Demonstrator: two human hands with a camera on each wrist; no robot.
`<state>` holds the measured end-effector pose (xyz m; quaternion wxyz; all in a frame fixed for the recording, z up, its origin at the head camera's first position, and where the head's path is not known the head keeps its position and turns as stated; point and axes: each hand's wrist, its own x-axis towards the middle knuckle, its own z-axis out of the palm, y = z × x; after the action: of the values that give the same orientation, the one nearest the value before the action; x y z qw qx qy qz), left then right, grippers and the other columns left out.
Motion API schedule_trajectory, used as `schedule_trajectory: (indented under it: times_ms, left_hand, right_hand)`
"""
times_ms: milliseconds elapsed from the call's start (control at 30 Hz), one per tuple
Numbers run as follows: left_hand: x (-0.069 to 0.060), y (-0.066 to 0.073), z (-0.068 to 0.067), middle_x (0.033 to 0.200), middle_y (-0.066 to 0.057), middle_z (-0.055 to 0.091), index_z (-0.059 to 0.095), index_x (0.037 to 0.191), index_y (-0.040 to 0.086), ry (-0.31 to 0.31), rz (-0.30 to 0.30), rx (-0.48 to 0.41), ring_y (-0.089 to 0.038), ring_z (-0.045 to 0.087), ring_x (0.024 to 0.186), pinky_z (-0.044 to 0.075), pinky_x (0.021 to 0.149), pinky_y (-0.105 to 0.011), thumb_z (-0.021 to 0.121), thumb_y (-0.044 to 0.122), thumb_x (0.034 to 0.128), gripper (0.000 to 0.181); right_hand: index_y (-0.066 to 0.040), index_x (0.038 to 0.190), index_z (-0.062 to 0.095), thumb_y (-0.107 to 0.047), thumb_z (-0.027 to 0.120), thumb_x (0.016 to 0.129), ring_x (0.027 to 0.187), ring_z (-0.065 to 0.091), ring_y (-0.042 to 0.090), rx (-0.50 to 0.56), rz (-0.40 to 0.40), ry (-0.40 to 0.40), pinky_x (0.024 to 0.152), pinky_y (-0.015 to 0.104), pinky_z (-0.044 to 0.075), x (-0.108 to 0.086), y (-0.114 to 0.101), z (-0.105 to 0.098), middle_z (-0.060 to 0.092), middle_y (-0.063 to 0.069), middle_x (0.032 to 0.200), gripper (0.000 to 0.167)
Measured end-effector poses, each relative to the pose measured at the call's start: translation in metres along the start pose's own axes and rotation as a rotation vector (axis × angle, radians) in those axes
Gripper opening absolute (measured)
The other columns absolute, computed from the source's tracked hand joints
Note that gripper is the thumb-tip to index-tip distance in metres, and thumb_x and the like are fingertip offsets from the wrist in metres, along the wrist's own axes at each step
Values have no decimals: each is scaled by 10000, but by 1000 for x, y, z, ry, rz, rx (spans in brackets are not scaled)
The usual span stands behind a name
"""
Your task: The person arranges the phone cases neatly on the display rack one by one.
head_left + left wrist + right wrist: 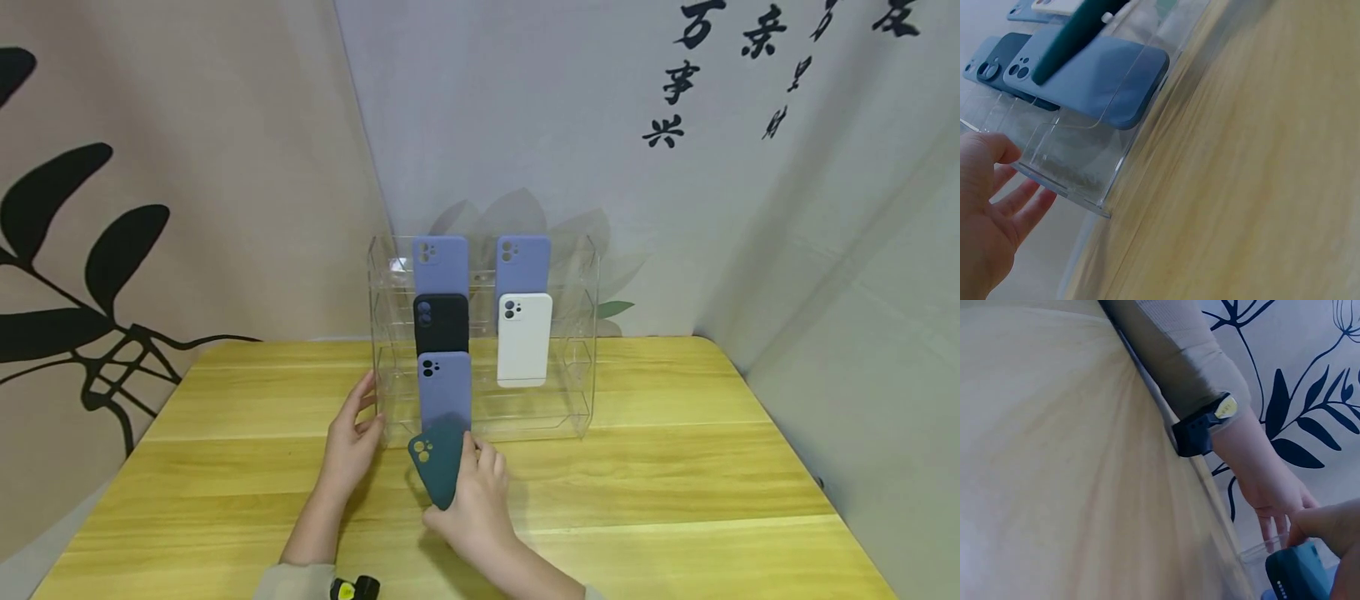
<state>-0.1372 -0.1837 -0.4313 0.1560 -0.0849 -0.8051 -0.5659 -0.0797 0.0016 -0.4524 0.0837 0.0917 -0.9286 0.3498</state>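
Observation:
My right hand [480, 500] pinches a dark green phone case [437, 467], tilted, low in front of the clear acrylic display stand [532, 425]. Its upper part overlaps the bottom of the front lavender case [445, 383] in the head view; the right wrist view shows the green case [1297, 572] beneath the thumb. My left hand [351, 442] touches the stand's left side, its fingers fairly straight, as the left wrist view of that hand [991, 219] shows. Behind the front lavender case, a black case [441, 321] and another lavender case [441, 258] stand in the left column.
In the stand's right column, a white phone case [524, 342] stands before a lavender one [523, 254]. The stand rests on a wooden table [675, 483] near its back edge. A printed curtain [480, 108] hangs behind. A dark wrist device [356, 588] sits at the left sleeve.

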Motion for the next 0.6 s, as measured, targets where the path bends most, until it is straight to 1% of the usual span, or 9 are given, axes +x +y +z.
schedule_trajectory:
  times_ms: [200,367,500,600]
  left_hand:
    - [1,0,1,1397,-250,434,342,1463,1,4,1,0,-384,491,1184,466,813,-192,530,-159,880,633]
    - [1,-2,0,1402,-244,432,343,1466,14,-1,3,-12,-373,490,1186,462,814,-183,532,-150,883,634]
    - [1,-2,0,1409,-249,421,337,1470,17,-9,-15,-25,-377,481,1193,459,825,-183,527,-149,884,638]
    - [1,-3,0,1409,-254,418,335,1470,16,-11,-18,-32,-378,478,1193,460,829,-181,522,-152,883,639]
  right_hand:
    - [48,1433,338,-150,793,559,1148,341,294,56,9,53,932,483,350,7,-1,-13,370,172,1349,1005]
    - [17,1440,345,-131,787,566,1203,317,321,79,8,117,944,507,341,13,-1,-24,363,172,1348,990]
    - [-6,1455,330,-135,790,576,1188,319,302,96,5,164,922,491,359,17,-2,-33,352,148,1356,1001]
    - [-20,1461,328,-137,789,578,1148,331,280,109,-2,203,877,459,386,22,-2,-39,351,126,1352,1003]
